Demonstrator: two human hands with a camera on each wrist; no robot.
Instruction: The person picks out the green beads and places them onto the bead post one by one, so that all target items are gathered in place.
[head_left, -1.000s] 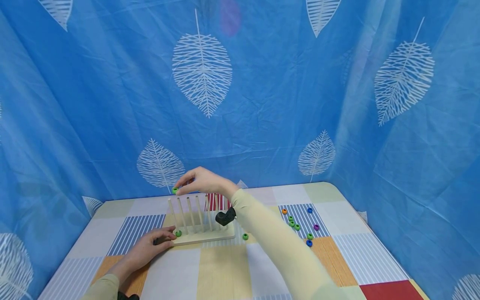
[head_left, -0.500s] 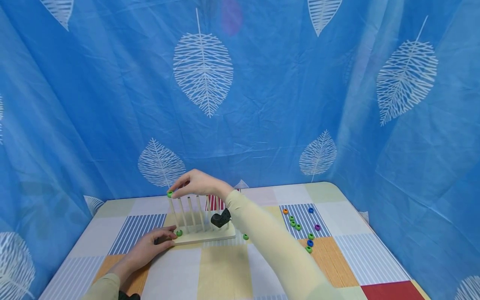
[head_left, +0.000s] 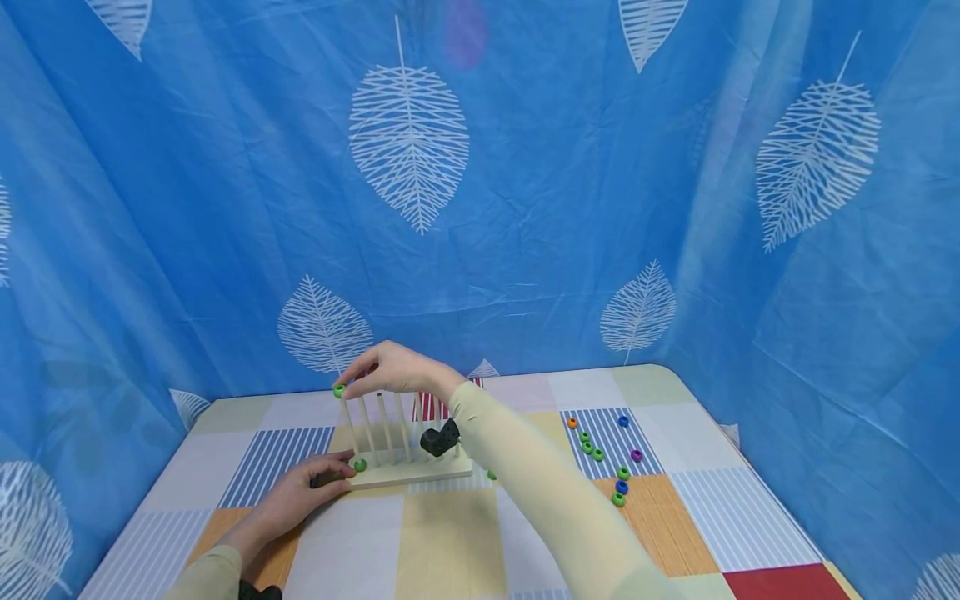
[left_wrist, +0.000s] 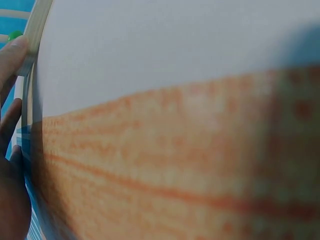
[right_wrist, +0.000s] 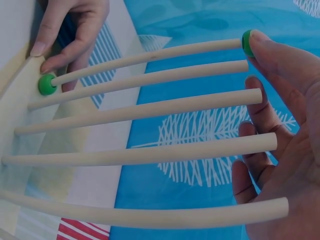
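My right hand (head_left: 401,368) pinches a green bead (right_wrist: 247,44) between thumb and fingertips, right at the top of the leftmost peg of a pale wooden peg board (head_left: 412,475). Its other fingers spread behind the tops of the neighbouring pegs in the right wrist view. At the foot of that same peg sits another green bead (right_wrist: 47,84). The left hand (head_left: 303,492) grips the left end of the board's base, its thumb (left_wrist: 19,47) along the near edge. The other pegs in view carry no beads.
Loose beads lie to the right on the patchwork tablecloth (head_left: 450,533): an orange bead (head_left: 572,422), a purple bead (head_left: 636,455), two blue ones and several green. One green bead (head_left: 492,474) is partly hidden by the right forearm. A blue leaf-patterned curtain (head_left: 525,208) surrounds the table.
My right hand has shifted slightly left and down, bringing the green bead to the leftmost peg's top. The forearm uncovers another green bead at the right. The left hand stays on the base.
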